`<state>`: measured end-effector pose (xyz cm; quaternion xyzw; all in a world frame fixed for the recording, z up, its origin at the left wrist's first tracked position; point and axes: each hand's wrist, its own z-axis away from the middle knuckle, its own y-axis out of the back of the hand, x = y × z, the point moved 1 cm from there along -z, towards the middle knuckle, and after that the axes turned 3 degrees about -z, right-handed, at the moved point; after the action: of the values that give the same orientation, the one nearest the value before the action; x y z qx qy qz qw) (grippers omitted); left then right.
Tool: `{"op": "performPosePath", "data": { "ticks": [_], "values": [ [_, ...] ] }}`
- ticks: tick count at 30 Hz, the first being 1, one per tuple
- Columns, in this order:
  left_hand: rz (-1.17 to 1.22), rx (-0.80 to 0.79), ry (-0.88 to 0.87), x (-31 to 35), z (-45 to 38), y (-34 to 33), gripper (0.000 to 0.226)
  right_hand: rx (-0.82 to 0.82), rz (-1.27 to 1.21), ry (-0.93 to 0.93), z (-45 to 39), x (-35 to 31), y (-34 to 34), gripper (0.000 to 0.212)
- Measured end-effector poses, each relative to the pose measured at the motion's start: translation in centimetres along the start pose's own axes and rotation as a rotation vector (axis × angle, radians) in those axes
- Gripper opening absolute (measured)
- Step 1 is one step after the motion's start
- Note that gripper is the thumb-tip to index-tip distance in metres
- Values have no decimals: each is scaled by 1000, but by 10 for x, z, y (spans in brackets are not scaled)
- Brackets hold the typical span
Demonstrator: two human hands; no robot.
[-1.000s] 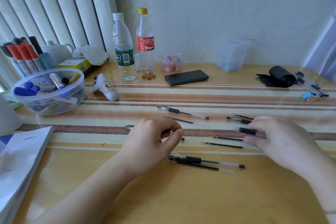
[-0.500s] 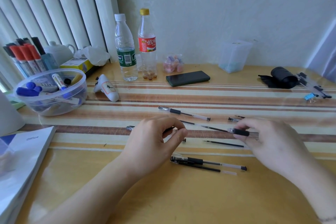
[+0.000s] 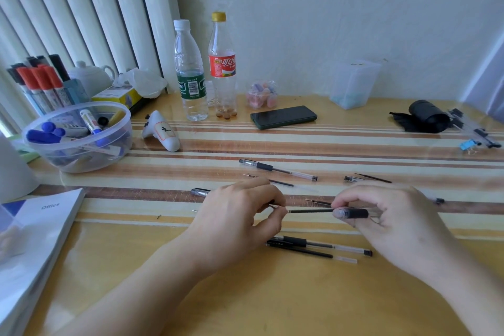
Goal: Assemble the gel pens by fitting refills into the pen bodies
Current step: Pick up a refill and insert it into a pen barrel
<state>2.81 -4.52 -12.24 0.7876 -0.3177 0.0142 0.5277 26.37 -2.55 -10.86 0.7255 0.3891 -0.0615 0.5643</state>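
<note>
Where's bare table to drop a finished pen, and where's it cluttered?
Free: the yellow near edge below the two pens, between the forearms; also the striped band between the phone and the black roll. Crowded: around both hands, where refills and pen bodies lie; far left by the marker tub and book.

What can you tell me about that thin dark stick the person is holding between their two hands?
It is a gel pen refill: a thin, straight, dark tube, plastic by the look of it. It lies almost level above the striped table, touching nothing but the hands and the pen. The left hand pinches its left end. Its right end meets the black grip end of a clear pen body, which the right hand holds. Most of the refill is still outside.
</note>
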Motion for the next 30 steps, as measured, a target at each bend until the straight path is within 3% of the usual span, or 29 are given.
{"op": "performPosePath", "data": {
  "ticks": [4,7,14,26,30],
  "values": [
    [110,36,62,-9,-3,4,17,95,-139,-90,-2,8,21,43],
    [187,72,108,-13,-5,7,14,157,-90,-167,-2,16,29,52],
    [217,57,117,-13,-5,8,16,21,-79,-170,-4,16,18,20],
    [212,55,107,-16,-4,7,17,-40,-116,-41,-5,30,13,31],
    [191,46,90,-17,-5,6,16,12,-144,5,-5,27,14,21]
  ]
}}
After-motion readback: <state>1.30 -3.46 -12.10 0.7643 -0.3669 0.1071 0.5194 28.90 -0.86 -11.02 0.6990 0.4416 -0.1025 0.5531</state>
